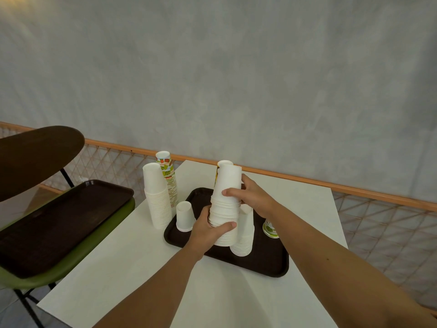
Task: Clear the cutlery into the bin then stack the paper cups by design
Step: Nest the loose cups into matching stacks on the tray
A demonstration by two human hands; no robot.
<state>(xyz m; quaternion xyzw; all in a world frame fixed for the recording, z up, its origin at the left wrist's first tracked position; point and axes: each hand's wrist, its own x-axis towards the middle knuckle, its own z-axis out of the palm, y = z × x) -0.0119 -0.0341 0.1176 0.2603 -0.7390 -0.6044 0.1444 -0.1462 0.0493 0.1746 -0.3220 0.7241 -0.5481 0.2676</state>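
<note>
Both hands are wrapped round one tall stack of plain white cups (pixel 225 197), held upside down over the brown tray (pixel 260 261) on the white table (pixel 142 268). The left hand (pixel 208 230) grips it low down and the right hand (pixel 250 197) higher up, fingers curled round. Can't tell if the stack's bottom touches the tray.

Also on the tray: a shorter white stack (pixel 244 235) just behind, a single white cup (pixel 185 216) to the left, and a lime-print cup (pixel 269 229) at the right edge. Off the tray on the left stand another white stack (pixel 157 202) and a printed stack (pixel 169 176), side by side.
</note>
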